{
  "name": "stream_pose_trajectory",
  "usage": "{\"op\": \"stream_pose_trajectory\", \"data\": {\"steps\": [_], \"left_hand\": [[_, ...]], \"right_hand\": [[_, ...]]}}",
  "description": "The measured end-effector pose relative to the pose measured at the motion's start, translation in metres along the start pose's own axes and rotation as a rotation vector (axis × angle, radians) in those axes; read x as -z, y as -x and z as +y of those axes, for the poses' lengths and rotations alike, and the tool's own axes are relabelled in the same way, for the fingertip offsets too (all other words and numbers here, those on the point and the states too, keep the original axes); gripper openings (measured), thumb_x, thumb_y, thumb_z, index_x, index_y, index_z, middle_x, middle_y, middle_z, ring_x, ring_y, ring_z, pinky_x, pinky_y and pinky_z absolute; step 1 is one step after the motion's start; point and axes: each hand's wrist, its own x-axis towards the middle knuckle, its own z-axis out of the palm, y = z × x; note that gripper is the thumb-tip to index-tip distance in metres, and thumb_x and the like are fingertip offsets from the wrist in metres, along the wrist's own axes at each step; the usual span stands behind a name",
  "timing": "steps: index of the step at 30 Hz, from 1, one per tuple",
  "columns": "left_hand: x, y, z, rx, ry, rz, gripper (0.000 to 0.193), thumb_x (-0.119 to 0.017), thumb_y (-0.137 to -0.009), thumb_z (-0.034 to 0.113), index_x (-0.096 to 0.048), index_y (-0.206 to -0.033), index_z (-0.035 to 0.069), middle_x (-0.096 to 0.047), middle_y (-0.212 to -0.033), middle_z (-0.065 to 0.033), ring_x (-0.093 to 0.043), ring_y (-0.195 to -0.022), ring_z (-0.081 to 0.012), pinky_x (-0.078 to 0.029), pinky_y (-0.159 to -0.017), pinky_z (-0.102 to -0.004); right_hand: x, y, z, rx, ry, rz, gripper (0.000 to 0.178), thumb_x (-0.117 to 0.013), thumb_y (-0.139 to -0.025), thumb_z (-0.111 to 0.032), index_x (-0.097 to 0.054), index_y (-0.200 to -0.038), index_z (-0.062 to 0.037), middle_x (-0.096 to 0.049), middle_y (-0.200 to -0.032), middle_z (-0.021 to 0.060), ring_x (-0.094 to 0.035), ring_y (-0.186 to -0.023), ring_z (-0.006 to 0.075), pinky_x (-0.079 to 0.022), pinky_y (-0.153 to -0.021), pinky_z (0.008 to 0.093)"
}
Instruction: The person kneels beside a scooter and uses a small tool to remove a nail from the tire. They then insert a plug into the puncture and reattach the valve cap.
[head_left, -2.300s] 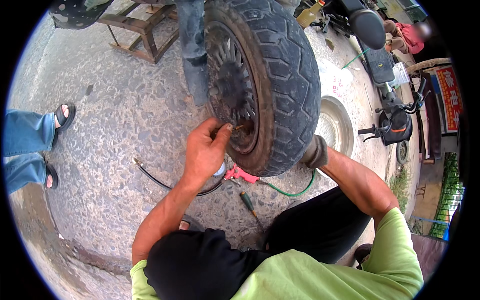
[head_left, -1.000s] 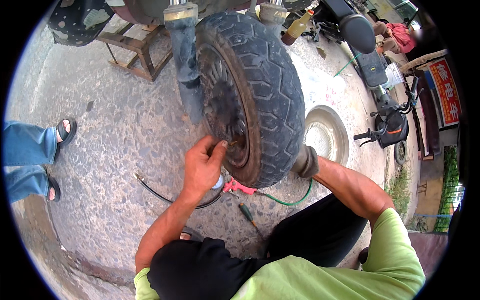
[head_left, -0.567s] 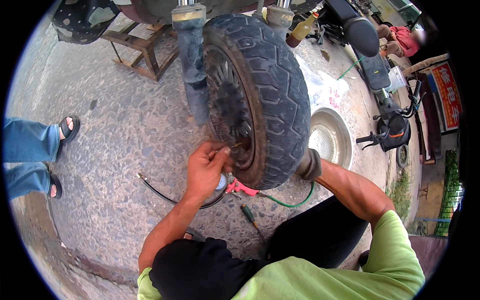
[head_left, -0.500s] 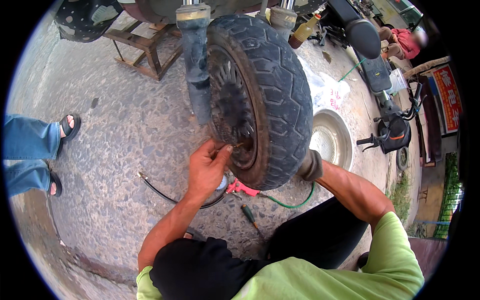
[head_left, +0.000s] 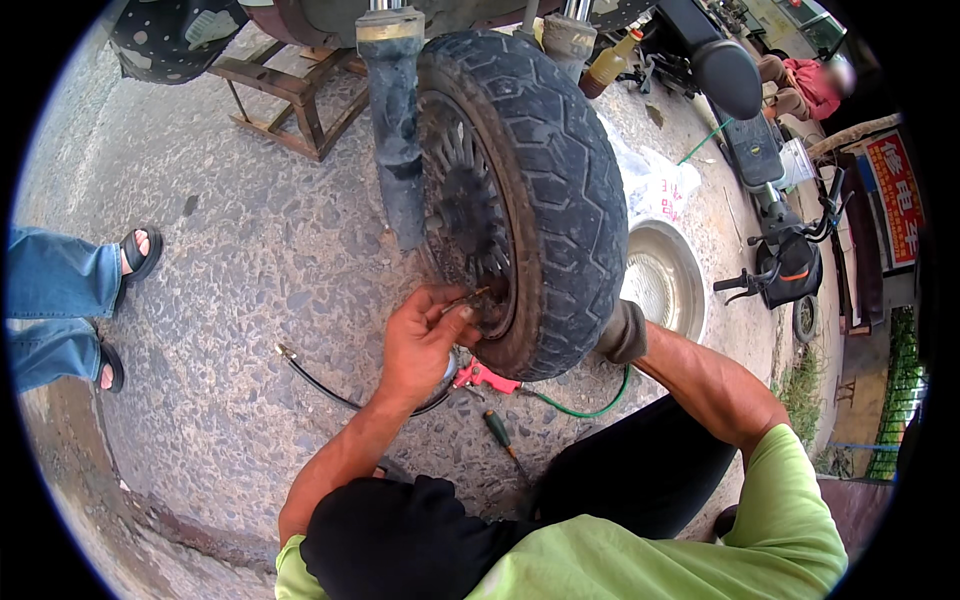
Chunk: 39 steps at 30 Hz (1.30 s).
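Note:
A black-treaded scooter wheel (head_left: 570, 200) stands between the fork legs, with a dark multi-spoke rim (head_left: 470, 205). My left hand (head_left: 420, 335) is at the lower part of the rim, thumb and fingers pinched on a thin small rod with a brass-coloured tip (head_left: 482, 291). Whether this is a loose tool or the valve stem, I cannot make out. On the other side, my right hand (head_left: 624, 334) wears a dark grey glove and lies against the tyre's lower right side. Its fingers are hidden behind the tyre.
Below the wheel lie a red air gun (head_left: 485, 377) with a green hose, a black hose (head_left: 320, 390) and a screwdriver (head_left: 497, 428). A metal basin (head_left: 690, 280) sits right of the tyre. A wooden stand (head_left: 300, 95) and a bystander's sandalled feet (head_left: 143, 250) are left.
My left hand has shifted slightly right, still pinching at the rim, and more of the thin rod shows. The wheel has turned a little. My right hand stays by the tyre.

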Motion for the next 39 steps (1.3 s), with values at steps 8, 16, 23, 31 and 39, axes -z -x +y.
{"op": "stream_pose_trajectory", "data": {"steps": [8,16,23,31,39], "left_hand": [[0.0,-0.009,0.008,-0.067,-0.301,0.044,0.017,-0.062,-0.096,0.008,-0.059,-0.11,-0.001,-0.066,-0.079,-0.0059,-0.06,-0.065,-0.0088,-0.048,-0.055,-0.0231],[-0.002,-0.002,0.0,0.019,0.033,0.038,0.018,-0.06,-0.096,0.006,-0.059,-0.114,0.0,-0.065,-0.076,-0.0066,-0.06,-0.062,-0.0115,-0.048,-0.057,-0.0238],[0.01,-0.011,-0.011,-0.3,-0.527,0.055,0.019,-0.064,-0.094,0.008,-0.061,-0.112,0.002,-0.065,-0.075,-0.0035,-0.057,-0.062,-0.0084,-0.046,-0.057,-0.0246],[0.007,-0.009,-0.002,0.026,-0.044,-0.017,0.024,-0.064,-0.093,0.005,-0.059,-0.115,-0.002,-0.067,-0.081,-0.0063,-0.061,-0.064,-0.0098,-0.048,-0.058,-0.0238],[0.008,-0.009,-0.004,-0.152,-0.404,0.013,0.023,-0.063,-0.094,0.008,-0.061,-0.115,-0.001,-0.066,-0.078,-0.0051,-0.057,-0.061,-0.0073,-0.046,-0.056,-0.0242]], "right_hand": [[0.006,0.006,0.004,0.011,0.171,0.004,0.051,-0.069,-0.092,-0.013,-0.049,-0.137,-0.0024,-0.059,-0.131,0.0107,-0.059,-0.112,0.0154,-0.052,-0.094,0.032],[0.004,0.003,0.007,-0.078,0.047,-0.001,0.044,-0.066,-0.093,-0.012,-0.053,-0.134,-0.0014,-0.062,-0.128,0.0114,-0.061,-0.11,0.0164,-0.052,-0.094,0.0323],[0.001,0.003,0.001,-0.007,0.151,-0.036,0.043,-0.066,-0.093,-0.011,-0.054,-0.133,-0.0015,-0.061,-0.129,0.0113,-0.061,-0.111,0.0164,-0.052,-0.095,0.0323],[0.008,0.004,0.004,-0.073,0.205,-0.026,0.044,-0.066,-0.093,-0.011,-0.054,-0.134,-0.0016,-0.061,-0.129,0.0106,-0.06,-0.112,0.0159,-0.051,-0.096,0.0326],[0.005,0.005,0.004,0.042,0.251,-0.001,0.046,-0.069,-0.092,-0.014,-0.054,-0.134,-0.0019,-0.061,-0.129,0.0096,-0.059,-0.112,0.0154,-0.05,-0.096,0.0327]]}}
